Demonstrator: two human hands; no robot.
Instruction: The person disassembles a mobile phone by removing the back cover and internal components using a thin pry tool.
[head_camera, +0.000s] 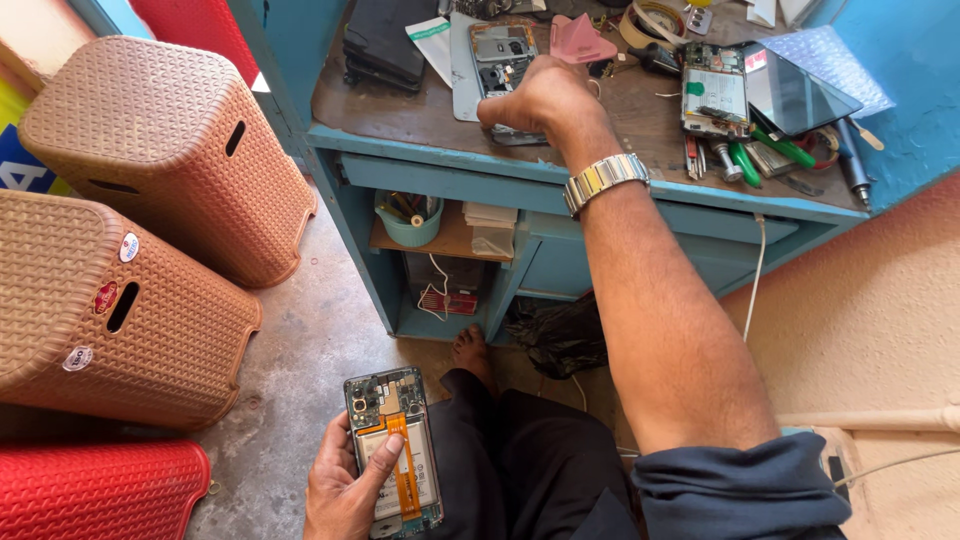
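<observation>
My left hand (342, 490) holds an opened phone (395, 450) low over the floor, its circuit board and an orange flex cable facing up, my thumb across its lower half. My right hand (540, 98), with a metal watch (603, 180) on the wrist, reaches up to the blue workbench (440, 150). Its fingers rest on the lower end of another opened phone (503, 60) that lies on the bench top. I cannot tell whether those fingers pinch anything.
On the bench lie a black case stack (385, 40), a pink triangular pick (582, 42), a tape roll (652, 22), a third opened phone (714, 88), a dark screen panel (795, 92) and green-handled tools (775, 150). Brown woven stools (165, 150) stand at left.
</observation>
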